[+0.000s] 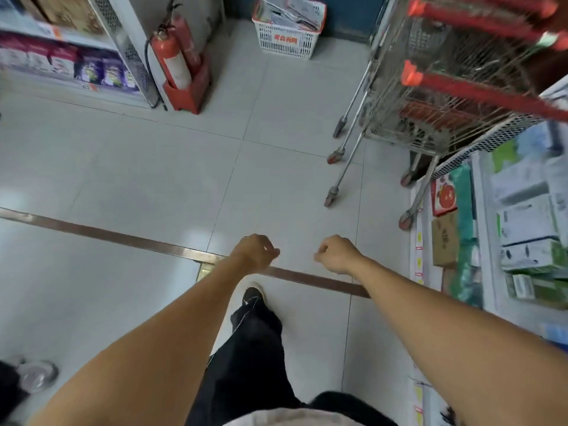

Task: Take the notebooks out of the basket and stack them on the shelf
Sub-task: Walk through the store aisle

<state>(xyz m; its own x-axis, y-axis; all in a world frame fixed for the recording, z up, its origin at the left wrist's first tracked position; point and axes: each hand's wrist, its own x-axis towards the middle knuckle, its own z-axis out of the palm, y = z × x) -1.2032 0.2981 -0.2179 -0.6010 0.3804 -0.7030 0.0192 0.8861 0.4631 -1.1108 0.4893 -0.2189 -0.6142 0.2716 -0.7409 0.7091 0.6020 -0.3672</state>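
Nested trolleys (455, 87) stand ahead-right of both hands; the white basket (287, 35) holding notebooks (292, 12) sits far ahead. Left hand (255, 252) and right hand (336, 253), loosely curled, grip nothing. Risk: snagging a trolley caster (330, 196) in passing.

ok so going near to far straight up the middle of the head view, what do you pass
shoe → metal floor strip → the two hands, left hand and right hand, both empty → open tiled floor → white basket of notebooks by the far wall
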